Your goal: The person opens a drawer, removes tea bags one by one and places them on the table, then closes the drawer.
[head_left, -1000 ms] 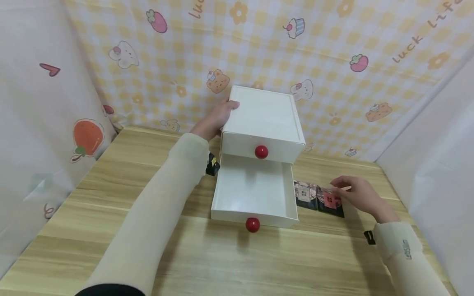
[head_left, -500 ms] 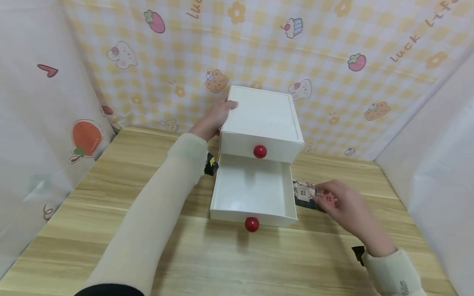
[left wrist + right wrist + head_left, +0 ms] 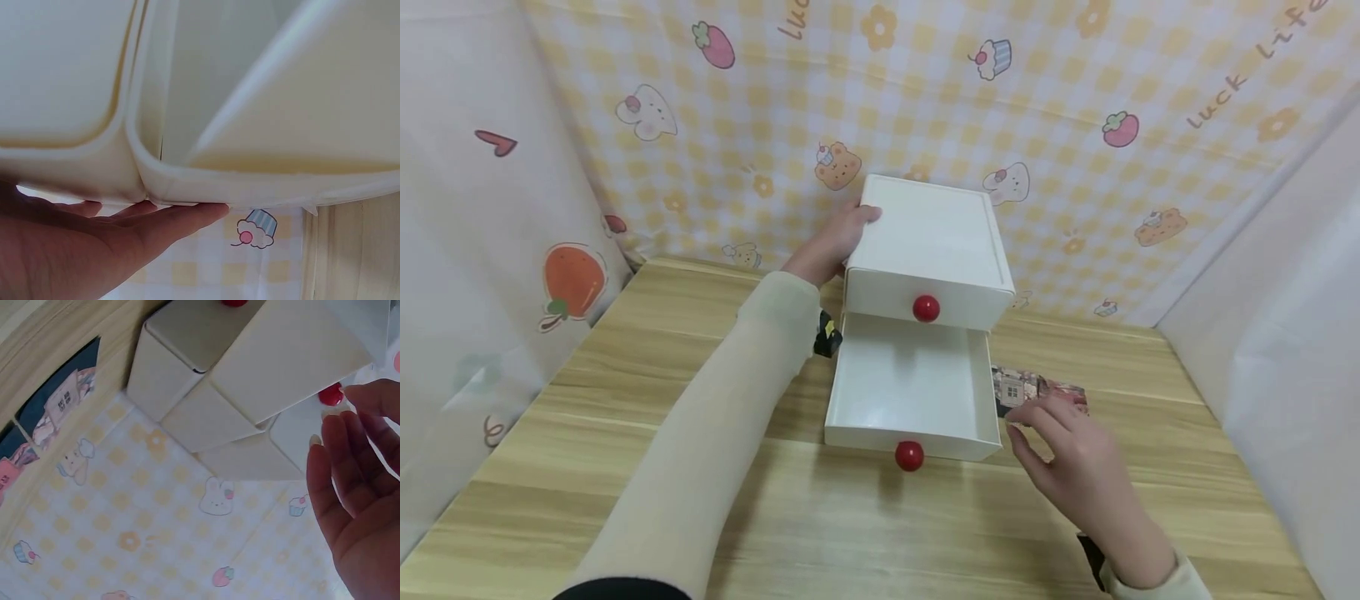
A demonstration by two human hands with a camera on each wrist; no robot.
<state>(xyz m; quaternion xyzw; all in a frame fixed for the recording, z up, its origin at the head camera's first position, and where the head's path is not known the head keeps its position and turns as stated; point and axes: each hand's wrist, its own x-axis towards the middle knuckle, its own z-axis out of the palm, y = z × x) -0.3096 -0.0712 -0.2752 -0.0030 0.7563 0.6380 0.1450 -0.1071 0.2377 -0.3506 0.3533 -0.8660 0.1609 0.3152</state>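
The left hand [image 3: 831,242] rests at the left side of the white drawer unit [image 3: 932,229], thumb over its top edge, fingers laid fairly straight along the side wall. The unit stands on the worktop [image 3: 820,533] before a checked cloth [image 3: 760,108]; its upper red knob [image 3: 927,308] sits on a closed front, while the lower drawer [image 3: 857,436] juts toward the near side. Right of that drawer, two printed packets [image 3: 1017,385] lie flat side by side, partly covered in the head view by the right hand [image 3: 1078,467], held nearer, fingers loosely bent, thumb and forefinger apart, gripping nothing.
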